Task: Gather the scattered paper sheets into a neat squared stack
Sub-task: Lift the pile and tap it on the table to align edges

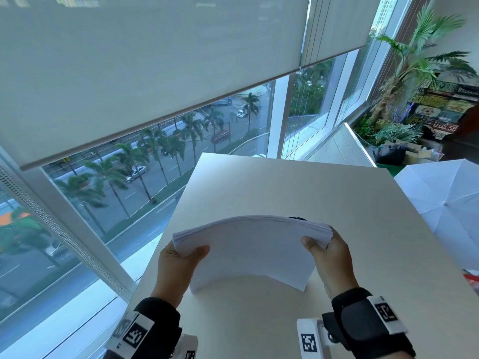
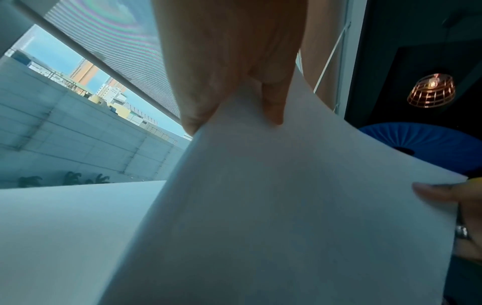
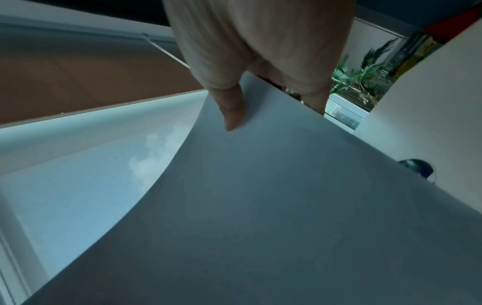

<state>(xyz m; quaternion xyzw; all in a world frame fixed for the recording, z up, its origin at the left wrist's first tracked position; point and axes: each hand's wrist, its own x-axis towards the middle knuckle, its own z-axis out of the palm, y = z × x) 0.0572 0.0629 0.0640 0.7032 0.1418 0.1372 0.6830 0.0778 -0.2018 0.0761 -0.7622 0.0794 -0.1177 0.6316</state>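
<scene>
My left hand [image 1: 178, 265] pinches the left edge of the paper stack [image 1: 248, 250], thumb on top and fingers [image 2: 198, 99] curled underneath. My right hand [image 1: 329, 260] grips the right edge the same way, thumb pressing down on the top sheet. The stack is gathered, its sheets lined up at the far edge, and it arches upward between my hands; whether its near corners touch the pale surface [image 1: 285, 193] I cannot tell. Black wrist straps with printed markers sit on both wrists. To the right, a white umbrella [image 1: 445, 200] lies beside the surface. Beyond the far edge, the window [image 1: 160, 161] shows palms and a road below, under a half-lowered roller blind [image 1: 145, 63]. A potted palm [image 1: 412, 63] stands far right.
</scene>
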